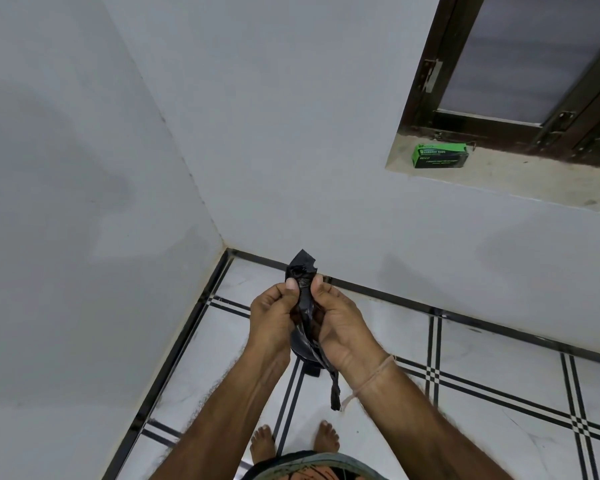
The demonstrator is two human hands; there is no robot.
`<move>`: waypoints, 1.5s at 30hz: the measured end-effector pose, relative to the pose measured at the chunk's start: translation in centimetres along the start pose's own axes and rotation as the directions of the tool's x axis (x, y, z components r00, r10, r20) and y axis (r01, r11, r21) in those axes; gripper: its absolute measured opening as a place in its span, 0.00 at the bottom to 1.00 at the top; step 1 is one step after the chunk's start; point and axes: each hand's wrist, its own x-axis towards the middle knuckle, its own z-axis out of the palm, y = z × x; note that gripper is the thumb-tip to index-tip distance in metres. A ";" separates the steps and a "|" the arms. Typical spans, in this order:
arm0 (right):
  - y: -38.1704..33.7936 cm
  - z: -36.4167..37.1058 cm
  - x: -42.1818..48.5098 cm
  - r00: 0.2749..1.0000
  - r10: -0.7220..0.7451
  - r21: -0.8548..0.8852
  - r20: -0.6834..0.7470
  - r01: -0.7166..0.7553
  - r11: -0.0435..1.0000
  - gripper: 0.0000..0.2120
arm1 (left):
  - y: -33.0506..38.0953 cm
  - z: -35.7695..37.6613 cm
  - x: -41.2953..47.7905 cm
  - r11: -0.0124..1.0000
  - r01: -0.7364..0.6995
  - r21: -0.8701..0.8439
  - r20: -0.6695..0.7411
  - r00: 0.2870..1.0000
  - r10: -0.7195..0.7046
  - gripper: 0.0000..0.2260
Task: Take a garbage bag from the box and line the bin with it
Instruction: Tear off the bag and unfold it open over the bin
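Both hands on the crumpled black plastic garbage bag (305,315)

Our left hand (274,315) and right hand (340,323) each pinch it near its top, fingers curled round it, above the black-lined white floor tiles (482,368); the green cardboard box (440,155) lies well apart on the window sill (520,178).

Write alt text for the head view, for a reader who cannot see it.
A person's left hand and right hand pinch a scrunched black garbage bag between them above a tiled floor. The green box of bags sits on the window sill at upper right; no bin is in view.
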 end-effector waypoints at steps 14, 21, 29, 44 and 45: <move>-2.4 -1.9 2.6 0.955 -0.105 -0.077 -0.276 0.086 0.993 0.13 | -0.3 -2.3 1.9 0.992 0.049 -0.120 -0.072 0.996 -0.058 0.12; -3.7 -3.7 2.4 0.953 -0.259 -0.322 -0.157 0.199 0.926 0.18 | -1.1 -4.9 2.2 0.979 -0.102 0.174 0.258 0.965 0.055 0.17; -3.8 -3.9 2.4 0.960 -0.258 -0.459 0.112 0.280 0.843 0.34 | 0.9 -4.4 2.1 0.925 0.198 0.325 0.423 0.844 -0.329 0.37; -3.5 -3.4 0.9 0.812 -0.571 -0.839 0.119 0.389 0.379 0.19 | 0.2 -1.0 0.8 0.989 0.063 0.130 0.196 0.977 -0.088 0.11; -3.4 -3.1 0.1 0.885 -0.446 -0.762 0.137 0.382 0.523 0.21 | 0.2 -0.9 0.9 0.992 0.085 0.098 0.186 0.977 -0.102 0.11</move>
